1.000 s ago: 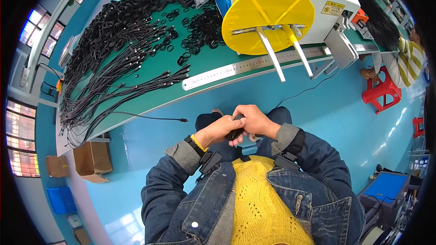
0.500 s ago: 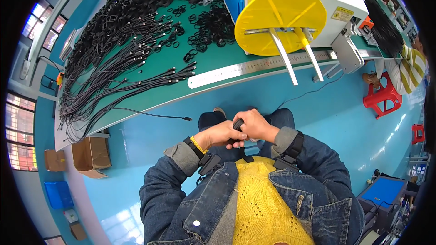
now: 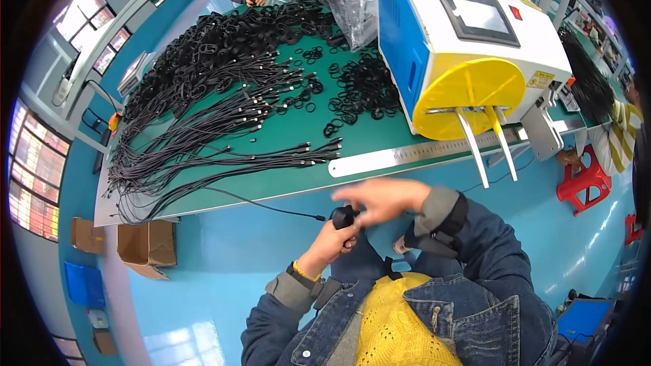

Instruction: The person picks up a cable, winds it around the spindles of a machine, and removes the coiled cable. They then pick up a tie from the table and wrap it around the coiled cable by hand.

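Left hand (image 3: 332, 242) grips coiled black cable (image 3: 342, 217) in closed fingers; right hand (image 3: 380, 200) just above, fingers spread, blurred; green counter (image 3: 366, 137) beyond

- Left hand (image 3: 330, 242): fist closed, thumb side up, knuckles toward the bench; forearm comes up from lower left, wrist bent slightly.
- Right hand (image 3: 380, 200): blurred, palm down, fingers (image 3: 346, 195) extended and spread to the person's left, just above the left fist's fingertips.
- Right forearm comes in from the right, elbow bent.
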`<state>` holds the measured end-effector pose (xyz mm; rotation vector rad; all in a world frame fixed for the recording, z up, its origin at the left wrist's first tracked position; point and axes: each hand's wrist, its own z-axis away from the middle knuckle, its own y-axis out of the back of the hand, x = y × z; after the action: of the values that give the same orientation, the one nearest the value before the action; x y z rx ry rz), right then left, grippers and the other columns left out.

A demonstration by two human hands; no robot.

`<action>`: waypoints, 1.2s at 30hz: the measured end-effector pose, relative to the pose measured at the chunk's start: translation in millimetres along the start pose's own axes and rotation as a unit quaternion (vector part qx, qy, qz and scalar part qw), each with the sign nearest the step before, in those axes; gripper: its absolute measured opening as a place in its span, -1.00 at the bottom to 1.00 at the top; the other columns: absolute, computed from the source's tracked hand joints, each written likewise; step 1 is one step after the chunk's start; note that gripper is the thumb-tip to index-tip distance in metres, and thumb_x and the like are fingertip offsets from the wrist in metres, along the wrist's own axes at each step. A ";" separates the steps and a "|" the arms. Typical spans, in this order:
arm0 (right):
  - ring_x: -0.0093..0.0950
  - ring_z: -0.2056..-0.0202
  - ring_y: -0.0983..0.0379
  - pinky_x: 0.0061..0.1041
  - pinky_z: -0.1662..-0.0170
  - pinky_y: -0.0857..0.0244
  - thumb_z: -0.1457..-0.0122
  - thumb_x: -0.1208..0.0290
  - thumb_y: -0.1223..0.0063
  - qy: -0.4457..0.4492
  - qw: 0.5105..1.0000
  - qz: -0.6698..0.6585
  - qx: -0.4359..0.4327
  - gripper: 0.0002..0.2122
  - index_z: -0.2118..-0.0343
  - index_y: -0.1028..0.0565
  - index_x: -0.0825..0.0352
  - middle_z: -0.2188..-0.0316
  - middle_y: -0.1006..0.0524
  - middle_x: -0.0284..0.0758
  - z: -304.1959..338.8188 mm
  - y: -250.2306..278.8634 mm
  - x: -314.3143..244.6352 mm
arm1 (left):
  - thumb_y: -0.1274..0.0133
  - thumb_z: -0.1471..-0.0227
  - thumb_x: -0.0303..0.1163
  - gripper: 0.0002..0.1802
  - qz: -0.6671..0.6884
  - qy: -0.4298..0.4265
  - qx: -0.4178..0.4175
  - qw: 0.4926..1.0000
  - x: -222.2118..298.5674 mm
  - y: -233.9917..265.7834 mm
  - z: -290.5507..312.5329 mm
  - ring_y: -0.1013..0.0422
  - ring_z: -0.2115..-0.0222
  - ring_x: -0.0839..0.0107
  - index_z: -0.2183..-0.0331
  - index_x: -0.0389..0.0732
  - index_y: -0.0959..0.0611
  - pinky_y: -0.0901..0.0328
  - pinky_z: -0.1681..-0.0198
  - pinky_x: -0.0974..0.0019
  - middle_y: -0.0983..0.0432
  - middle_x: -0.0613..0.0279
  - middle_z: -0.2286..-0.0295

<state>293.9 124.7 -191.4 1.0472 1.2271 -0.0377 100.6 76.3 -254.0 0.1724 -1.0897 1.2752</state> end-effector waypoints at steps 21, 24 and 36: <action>-0.71 0.67 -0.19 -0.64 0.65 -0.01 -0.05 0.33 -0.11 -0.160 0.750 -0.548 0.333 -0.85 0.45 -0.50 0.32 0.65 -0.37 -0.49 -53.5 53.4 58.0 | -0.05 0.00 -0.46 -0.85 0.110 -0.239 0.012 0.965 62.2 -10.4 -22.9 -0.21 0.61 0.58 0.34 -0.17 -0.43 -0.12 0.65 0.51 -0.28 0.37 0.57; -0.77 0.66 -0.10 -0.73 0.63 0.10 -0.09 0.35 -0.08 -0.120 0.747 -0.612 0.232 -0.88 0.41 -0.48 0.29 0.60 -0.37 -0.54 -21.0 29.1 24.7 | -0.06 0.02 -0.49 -0.85 0.145 -0.296 0.022 0.944 74.1 -25.9 -26.6 -0.26 0.62 0.59 0.33 -0.21 -0.46 -0.18 0.64 0.51 -0.33 0.37 0.57; -0.70 0.52 -0.28 -0.75 0.47 -0.19 -0.14 0.32 -0.04 -0.022 0.799 -0.567 0.199 -0.82 0.36 -0.48 0.35 0.46 -0.42 -0.45 96.5 -35.4 -23.2 | -0.08 0.06 -0.52 -0.83 0.038 -0.213 -0.100 0.971 32.9 -56.0 -30.9 -0.29 0.62 0.57 0.34 -0.22 -0.48 -0.25 0.63 0.47 -0.36 0.33 0.56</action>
<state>337.5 29.1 -199.8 0.4923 1.6873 -1.2916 160.6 98.9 -221.4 0.2621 -1.6000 1.2170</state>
